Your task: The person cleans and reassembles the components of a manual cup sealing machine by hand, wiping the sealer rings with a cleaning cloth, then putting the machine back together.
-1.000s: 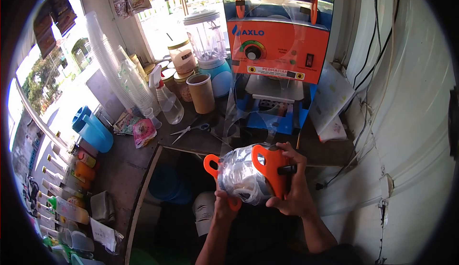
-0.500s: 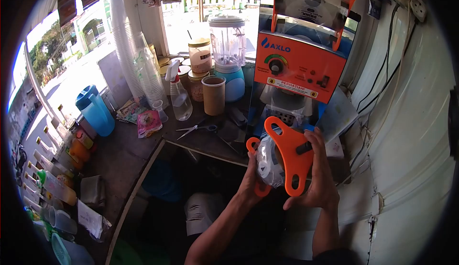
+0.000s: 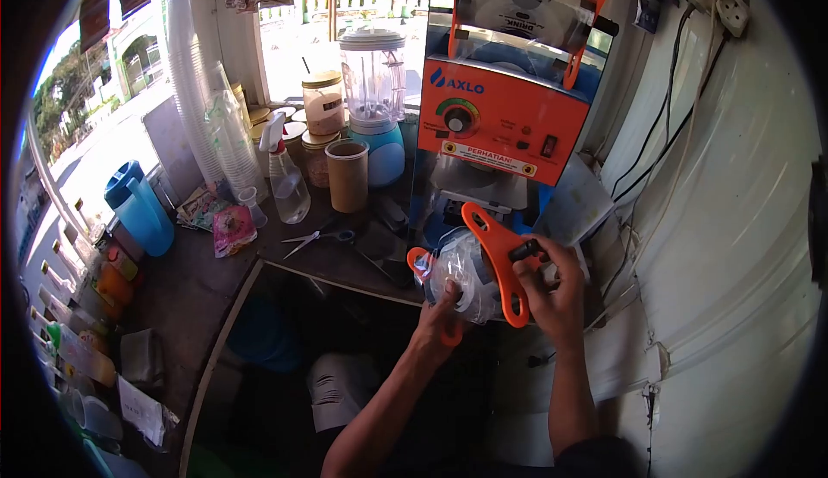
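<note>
Both hands grip a roll of clear sealing film point(image 3: 466, 275) between orange end plates: left hand point(image 3: 438, 314) cupped beneath, right hand point(image 3: 552, 292) closed on its black spindle; since a moment ago it has swung nearer the orange cup sealer point(image 3: 496, 120); blender point(image 3: 373, 90) stands left.

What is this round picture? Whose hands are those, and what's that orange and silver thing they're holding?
The picture comes from a camera worn on a person's head, looking down at their own hands. The left hand and right hand hold a roll of shiny plastic film between two orange end pieces. Behind it stands an orange and blue machine with a dial. On the dark counter sit a blender, a spray bottle, scissors, jars and tall stacks of clear cups. A blue jug stands at the left.
</note>
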The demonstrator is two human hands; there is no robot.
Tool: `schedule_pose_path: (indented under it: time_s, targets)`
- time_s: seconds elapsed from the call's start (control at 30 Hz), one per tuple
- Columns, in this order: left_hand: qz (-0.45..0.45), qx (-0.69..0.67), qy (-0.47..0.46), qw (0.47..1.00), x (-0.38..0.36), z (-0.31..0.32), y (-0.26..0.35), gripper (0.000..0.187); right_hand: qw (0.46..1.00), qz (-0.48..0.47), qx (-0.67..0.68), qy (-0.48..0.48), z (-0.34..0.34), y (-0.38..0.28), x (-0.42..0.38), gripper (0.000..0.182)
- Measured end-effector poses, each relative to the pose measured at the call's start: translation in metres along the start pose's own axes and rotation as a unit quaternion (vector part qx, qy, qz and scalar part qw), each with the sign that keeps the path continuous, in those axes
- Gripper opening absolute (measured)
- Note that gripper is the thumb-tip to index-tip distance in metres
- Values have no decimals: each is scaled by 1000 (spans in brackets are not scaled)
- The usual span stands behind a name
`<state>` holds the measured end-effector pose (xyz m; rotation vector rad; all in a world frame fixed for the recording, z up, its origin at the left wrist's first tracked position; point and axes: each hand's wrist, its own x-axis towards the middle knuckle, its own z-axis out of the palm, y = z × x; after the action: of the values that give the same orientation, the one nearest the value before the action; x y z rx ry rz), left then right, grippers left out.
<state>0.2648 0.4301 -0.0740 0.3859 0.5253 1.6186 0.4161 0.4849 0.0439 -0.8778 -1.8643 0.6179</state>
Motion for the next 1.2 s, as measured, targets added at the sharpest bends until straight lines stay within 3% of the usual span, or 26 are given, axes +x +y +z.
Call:
schedule_pose_path:
  time_s: [0.07, 0.1, 0.17, 0.2, 0.27, 0.3, 0.43, 0.53, 0.6, 0.73, 0.8, 0.83, 0.97, 1.07, 1.13, 1.17, 1.2]
  targets:
    - [13, 15, 1, 1000, 4, 0, -1, 71, 999, 8, 25, -27, 1, 6, 6, 25]
    - [12, 15, 0, 1000, 7, 2, 0, 71, 999, 8, 24, -26, 0, 10, 6, 25]
    - [43, 182, 48, 981, 12, 9, 7, 68, 989, 131, 70, -2, -1, 21, 5, 15]
    - [47, 181, 53, 981, 12, 15, 11, 68, 989, 129, 71, -7, -1, 33, 2, 15]
    - [163, 334, 54, 927, 12, 29, 14, 76, 992, 96, 59, 49, 0, 63, -9, 13]
    - [187, 365, 50, 911, 17, 24, 11, 91, 985, 138, 93, 43, 2, 68, -16, 12]
    - [197, 470, 50, 859, 21, 19, 11, 110, 984, 130, 115, 24, 2, 106, -32, 9]
    - [206, 501, 48, 839, 18, 16, 12, 111, 987, 135, 89, -24, -5, 113, -34, 12]
    - [209, 504, 39, 837, 16, 14, 13, 112, 996, 51, 51, -55, -7, 117, -35, 17]
    - [229, 503, 3, 833, 16, 7, 14, 116, 998, 21, -3, -58, -8, 105, -34, 22]
    - [234, 510, -2, 827, 14, 5, 13, 117, 992, -52, -57, -100, -10, 97, -33, 30]
    - [242, 515, -2, 822, 12, 4, 13, 117, 990, -8, -60, -124, -11, 87, -33, 46]
    - [240, 548, 21, 801, 5, 2, 16, 118, 975, -10, -142, -168, -11, 81, -35, 55]
    - [219, 553, 25, 804, -11, -2, 32, 104, 975, -5, -115, -192, -11, 86, -33, 60]
    - [234, 589, 107, 766, -19, 3, 52, 76, 973, -14, -125, -194, -13, 87, -32, 58]
    - [254, 699, 76, 664, -18, 8, 66, 48, 973, -12, -122, -197, -13, 88, -32, 58]
    - [253, 699, 82, 664, -11, 5, 75, 48, 972, -5, -113, -204, -14, 89, -29, 54]
